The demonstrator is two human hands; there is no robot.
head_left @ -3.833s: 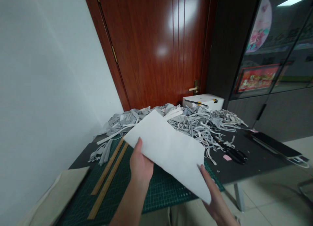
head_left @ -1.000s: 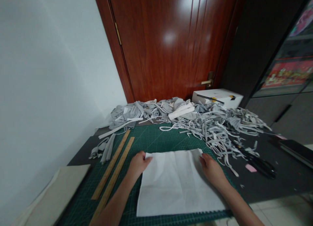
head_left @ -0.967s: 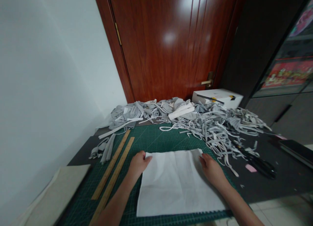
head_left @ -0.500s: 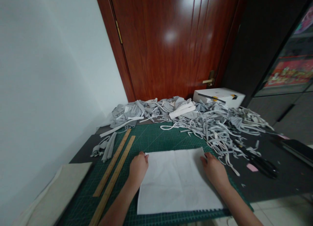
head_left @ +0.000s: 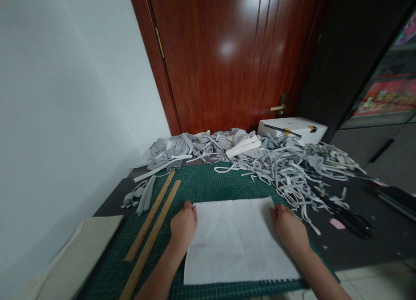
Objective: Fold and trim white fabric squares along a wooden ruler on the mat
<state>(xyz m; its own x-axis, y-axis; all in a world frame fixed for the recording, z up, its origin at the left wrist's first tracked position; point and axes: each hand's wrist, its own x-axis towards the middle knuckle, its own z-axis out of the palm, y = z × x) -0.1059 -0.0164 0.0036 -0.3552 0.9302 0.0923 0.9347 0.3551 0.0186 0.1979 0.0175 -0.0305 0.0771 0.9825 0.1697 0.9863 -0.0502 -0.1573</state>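
Note:
A white cloth (head_left: 237, 243) lies on the green cutting mat (head_left: 211, 183), with faint creases across it. My left hand (head_left: 184, 224) pinches the cloth's far left corner, fingers closed. At the far right corner, my right hand (head_left: 287, 226) has its fingers closed on the cloth's edge. The fingertips of both hands are partly hidden. Two wooden rulers (head_left: 156, 233) lie side by side on the mat, left of my left hand.
Gray fabric strips (head_left: 279, 161) are heaped along the back and right. Black scissors (head_left: 354, 222) and a pink piece (head_left: 337, 224) lie to the right. Folded beige cloth (head_left: 87, 252) is at the left. A white box (head_left: 292, 129) stands before the door.
My right hand has shifted slightly to the right, still at the cloth's far right corner. My left hand has hardly moved. The whole view has shifted a little.

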